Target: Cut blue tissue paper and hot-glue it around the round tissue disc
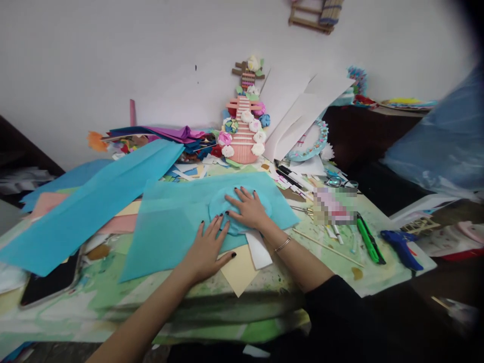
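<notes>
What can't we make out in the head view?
- Middle of the round blue piece: head view, under the right hand.
- Far end of the dark phone-like device: head view, under the long blue sheet.
- Item beside the green cutter: head view, pixelated.
- Top of the wooden wall hanging: head view, cut by upper edge.

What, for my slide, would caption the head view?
Left hand and right hand on turquoise sheet before a flowered ornament.

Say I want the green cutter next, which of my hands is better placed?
Probably your right hand: the green cutter lies on that side, while your left hand would likely have to cross your right forearm.
</notes>
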`<state>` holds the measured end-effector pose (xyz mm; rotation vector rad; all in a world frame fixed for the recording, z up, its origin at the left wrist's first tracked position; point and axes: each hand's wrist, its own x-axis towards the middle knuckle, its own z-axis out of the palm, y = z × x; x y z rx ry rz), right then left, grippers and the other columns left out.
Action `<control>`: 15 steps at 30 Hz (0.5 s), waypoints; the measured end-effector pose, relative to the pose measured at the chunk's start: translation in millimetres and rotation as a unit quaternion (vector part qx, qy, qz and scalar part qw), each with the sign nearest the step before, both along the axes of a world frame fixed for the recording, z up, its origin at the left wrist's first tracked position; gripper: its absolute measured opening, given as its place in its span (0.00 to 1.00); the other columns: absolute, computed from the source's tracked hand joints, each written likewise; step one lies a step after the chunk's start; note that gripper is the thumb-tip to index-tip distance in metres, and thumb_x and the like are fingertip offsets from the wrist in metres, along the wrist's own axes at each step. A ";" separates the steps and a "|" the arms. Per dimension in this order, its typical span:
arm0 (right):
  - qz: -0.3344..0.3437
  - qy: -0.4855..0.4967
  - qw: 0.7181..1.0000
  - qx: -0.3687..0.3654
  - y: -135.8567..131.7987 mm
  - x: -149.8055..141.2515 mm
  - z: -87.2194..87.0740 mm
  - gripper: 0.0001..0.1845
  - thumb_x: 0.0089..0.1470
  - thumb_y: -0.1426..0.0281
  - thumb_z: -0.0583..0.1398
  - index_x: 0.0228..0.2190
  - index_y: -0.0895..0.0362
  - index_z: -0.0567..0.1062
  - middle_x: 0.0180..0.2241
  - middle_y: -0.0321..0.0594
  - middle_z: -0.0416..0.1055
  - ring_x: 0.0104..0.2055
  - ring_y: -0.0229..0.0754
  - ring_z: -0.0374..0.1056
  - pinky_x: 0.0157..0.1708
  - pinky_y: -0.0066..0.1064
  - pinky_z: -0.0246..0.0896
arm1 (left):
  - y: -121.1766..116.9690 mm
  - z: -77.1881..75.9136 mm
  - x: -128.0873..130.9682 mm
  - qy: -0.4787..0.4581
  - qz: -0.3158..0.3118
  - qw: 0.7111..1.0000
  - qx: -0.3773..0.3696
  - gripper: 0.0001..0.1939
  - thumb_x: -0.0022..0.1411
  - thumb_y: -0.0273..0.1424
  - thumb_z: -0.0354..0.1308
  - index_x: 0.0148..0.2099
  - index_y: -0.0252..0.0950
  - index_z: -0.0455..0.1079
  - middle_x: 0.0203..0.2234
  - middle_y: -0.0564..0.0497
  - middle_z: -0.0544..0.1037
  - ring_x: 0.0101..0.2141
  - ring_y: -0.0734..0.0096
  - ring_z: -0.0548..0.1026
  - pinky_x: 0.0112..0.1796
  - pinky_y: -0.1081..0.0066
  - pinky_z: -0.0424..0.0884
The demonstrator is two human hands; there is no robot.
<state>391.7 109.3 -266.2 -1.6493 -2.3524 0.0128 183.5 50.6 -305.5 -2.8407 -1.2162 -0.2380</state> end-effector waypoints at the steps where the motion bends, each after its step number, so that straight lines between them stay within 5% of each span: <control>1: 0.000 -0.009 1.000 -0.008 0.0 -1.0 -1.4 0.32 0.62 0.49 0.51 0.64 0.44 0.59 0.68 0.43 0.50 0.70 0.54 0.42 0.64 0.57 0.35 | -0.1 0.5 0.3 0.001 0.001 1.000 -0.003 0.40 0.67 0.53 0.39 0.71 0.31 0.46 0.69 0.35 0.45 0.68 0.47 0.44 0.62 0.42 0.46; 10: 0.009 0.025 1.000 -0.011 3.9 0.5 -7.9 0.30 0.63 0.52 0.51 0.63 0.46 0.60 0.67 0.44 0.53 0.70 0.52 0.44 0.65 0.54 0.38 | -0.4 -1.9 -0.3 -0.005 0.000 1.000 0.007 0.39 0.67 0.53 0.40 0.70 0.32 0.47 0.69 0.35 0.46 0.68 0.48 0.45 0.62 0.43 0.44; 15: -0.034 0.166 0.980 0.105 -17.9 22.1 11.0 0.26 0.64 0.63 0.49 0.61 0.56 0.64 0.64 0.46 0.59 0.68 0.44 0.49 0.66 0.46 0.40 | -0.6 -5.3 -1.8 -0.027 -0.005 0.999 0.031 0.38 0.68 0.50 0.41 0.70 0.30 0.46 0.69 0.33 0.45 0.68 0.47 0.46 0.61 0.42 0.47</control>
